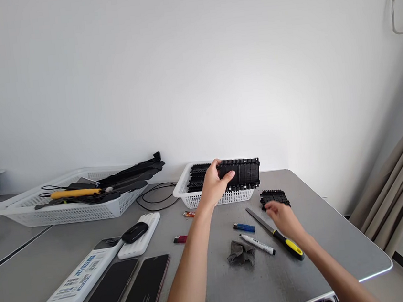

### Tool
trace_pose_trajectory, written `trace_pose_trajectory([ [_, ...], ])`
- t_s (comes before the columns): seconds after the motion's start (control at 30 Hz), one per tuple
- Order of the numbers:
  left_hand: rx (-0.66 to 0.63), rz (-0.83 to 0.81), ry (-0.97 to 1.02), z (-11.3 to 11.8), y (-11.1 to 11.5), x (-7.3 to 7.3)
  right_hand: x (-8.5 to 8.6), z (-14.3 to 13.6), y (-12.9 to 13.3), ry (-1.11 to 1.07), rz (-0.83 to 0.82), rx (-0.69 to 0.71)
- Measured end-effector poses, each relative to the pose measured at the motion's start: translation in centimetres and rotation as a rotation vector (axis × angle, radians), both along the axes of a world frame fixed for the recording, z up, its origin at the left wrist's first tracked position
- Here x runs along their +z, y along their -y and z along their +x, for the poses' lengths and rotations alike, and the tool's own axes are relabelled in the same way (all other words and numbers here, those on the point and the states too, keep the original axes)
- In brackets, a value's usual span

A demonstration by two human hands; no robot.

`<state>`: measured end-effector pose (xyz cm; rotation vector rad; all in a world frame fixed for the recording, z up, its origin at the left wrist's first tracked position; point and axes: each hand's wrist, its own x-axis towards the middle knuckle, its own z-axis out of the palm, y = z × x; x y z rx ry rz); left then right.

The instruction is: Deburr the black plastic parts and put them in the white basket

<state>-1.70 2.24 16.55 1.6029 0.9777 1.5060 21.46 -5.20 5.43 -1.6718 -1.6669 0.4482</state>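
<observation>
My left hand grips a black ribbed plastic part by its left end, thumb across its face, and holds it up over the front of a white basket. More black ribbed parts lie in that basket. On the table to the right is another black ribbed part. My right hand is at its near edge, with the fingers curled and slightly blurred; whether they touch or pinch the part cannot be made out.
A file, a marker, a blue lighter and a grey cloth lie between my arms. Two phones, white power banks and a large white basket are at left.
</observation>
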Motion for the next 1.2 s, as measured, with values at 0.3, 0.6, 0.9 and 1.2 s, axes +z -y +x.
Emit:
trace_pose_trajectory([
  [0.3, -0.038, -0.012, 0.137, -0.4, -0.7, -0.1, -8.0, -0.3, 1.8, 0.447, -0.223, -0.102],
  [0.6, -0.036, -0.005, 0.252, -0.4, -1.1, 0.0, -4.4, 0.4, 1.3, -0.031, -0.167, -0.001],
  [0.9, 0.070, 0.013, 0.331, -0.4, -2.0, -0.5, 11.4, 0.2, -0.4, -0.560, 0.289, 0.187],
  [1.2, 0.041, -0.027, 0.241, 0.5, -1.8, -0.9, 12.2, -4.4, -3.7, -0.638, 0.406, 0.124],
])
